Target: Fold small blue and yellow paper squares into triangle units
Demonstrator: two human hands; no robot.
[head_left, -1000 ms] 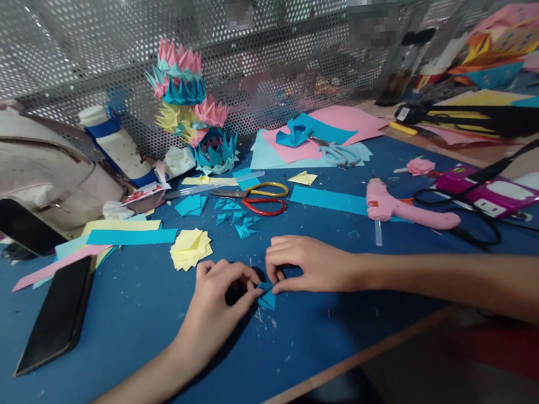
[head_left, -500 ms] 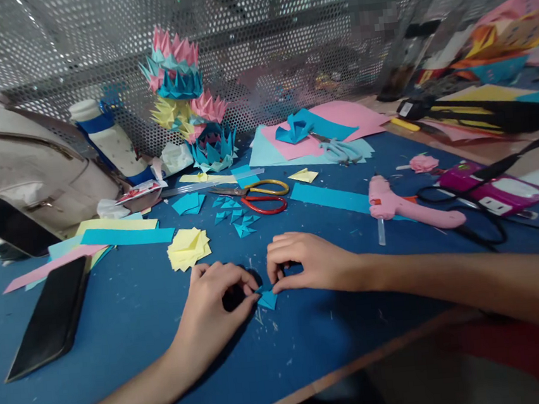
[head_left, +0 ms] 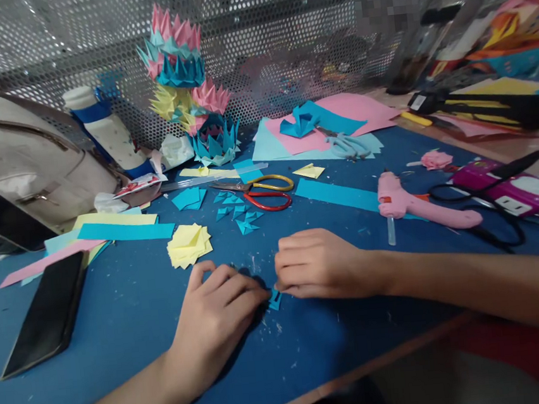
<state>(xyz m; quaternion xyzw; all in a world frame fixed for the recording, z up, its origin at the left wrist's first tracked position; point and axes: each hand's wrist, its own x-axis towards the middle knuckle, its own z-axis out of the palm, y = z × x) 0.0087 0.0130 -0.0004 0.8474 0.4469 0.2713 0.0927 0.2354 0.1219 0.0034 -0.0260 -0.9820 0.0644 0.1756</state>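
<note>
Between my hands lies a small folded piece of blue paper (head_left: 275,300), low on the blue table. My left hand (head_left: 227,308) is closed, thumb and fingertips pinching the paper's left side. My right hand (head_left: 316,265) has its fingers curled together, the fingertips at the paper's upper right edge; they partly hide it. Just beyond are several small folded blue paper pieces (head_left: 245,222) and a stack of yellow paper squares (head_left: 189,245). Scissors with red and yellow handles (head_left: 268,192) lie behind those, beside some blue paper squares (head_left: 189,199).
A pink glue gun (head_left: 406,205) lies to the right, near a purple power strip (head_left: 506,189). On the left are a black phone (head_left: 46,312), paper strips (head_left: 127,232), a bottle (head_left: 111,138) and a pale bag (head_left: 11,147). Folded paper crowns (head_left: 175,71) stand against the perforated metal panel.
My fingers have drawn closer over the blue paper, and less of it shows. My right hand's fingers are more tightly curled. The view has shifted slightly.
</note>
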